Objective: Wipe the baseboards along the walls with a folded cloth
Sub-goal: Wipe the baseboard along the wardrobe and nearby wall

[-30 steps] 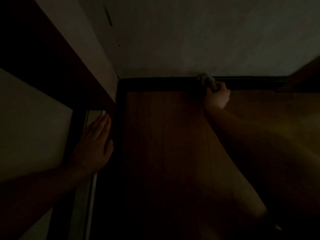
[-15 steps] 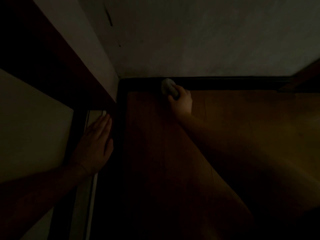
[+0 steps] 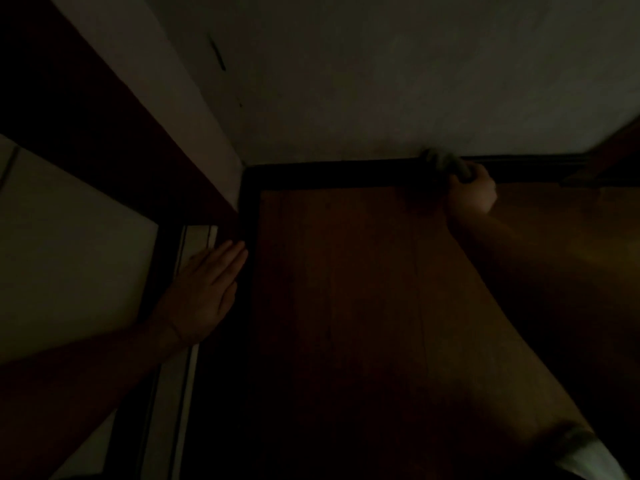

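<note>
The scene is very dark. A black baseboard runs along the foot of the far pale wall. My right hand grips a folded greyish cloth and holds it against the top of that baseboard, right of the middle. My left hand lies flat with straight fingers against the door frame at the left, beside the dark baseboard of the left wall.
Brown wooden floor fills the middle. A dark red-brown door frame slants across the upper left, with a pale panel below it. Dark wooden furniture juts in at the far right.
My right hand slid the cloth left toward the corner, then back right along the far baseboard, ending past its starting spot. My left hand has stayed flat in place.
</note>
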Demonstrator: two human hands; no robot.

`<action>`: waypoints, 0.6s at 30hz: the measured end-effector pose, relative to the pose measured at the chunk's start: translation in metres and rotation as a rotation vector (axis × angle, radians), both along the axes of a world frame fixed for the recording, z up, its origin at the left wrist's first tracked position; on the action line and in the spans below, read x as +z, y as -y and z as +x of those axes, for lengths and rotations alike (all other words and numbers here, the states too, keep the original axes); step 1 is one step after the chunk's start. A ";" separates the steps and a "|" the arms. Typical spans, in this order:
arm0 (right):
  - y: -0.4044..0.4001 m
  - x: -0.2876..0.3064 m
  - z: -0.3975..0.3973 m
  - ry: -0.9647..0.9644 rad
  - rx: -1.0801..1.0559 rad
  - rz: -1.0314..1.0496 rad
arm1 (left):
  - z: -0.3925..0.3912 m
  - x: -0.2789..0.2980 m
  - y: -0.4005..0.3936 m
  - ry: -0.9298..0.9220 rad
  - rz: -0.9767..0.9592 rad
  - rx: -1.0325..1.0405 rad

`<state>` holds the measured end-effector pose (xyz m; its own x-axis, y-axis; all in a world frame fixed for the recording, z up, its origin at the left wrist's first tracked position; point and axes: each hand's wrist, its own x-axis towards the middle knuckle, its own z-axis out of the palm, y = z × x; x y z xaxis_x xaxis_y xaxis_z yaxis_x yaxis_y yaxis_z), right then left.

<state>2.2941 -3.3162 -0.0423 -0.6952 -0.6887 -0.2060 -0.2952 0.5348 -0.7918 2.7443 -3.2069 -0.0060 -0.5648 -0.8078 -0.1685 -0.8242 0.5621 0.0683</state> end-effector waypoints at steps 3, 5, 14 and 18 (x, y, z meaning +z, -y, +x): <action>-0.007 0.007 0.001 -0.036 0.096 0.040 | -0.003 -0.001 0.003 0.113 0.014 -0.144; -0.014 0.012 0.016 -0.031 0.171 0.035 | -0.005 0.001 0.008 0.203 0.023 -0.221; -0.043 0.013 0.110 0.051 0.545 -0.019 | -0.062 -0.019 0.010 0.576 0.325 -0.056; -0.040 0.007 0.160 0.079 0.684 -0.066 | -0.097 -0.035 -0.002 0.365 0.455 0.285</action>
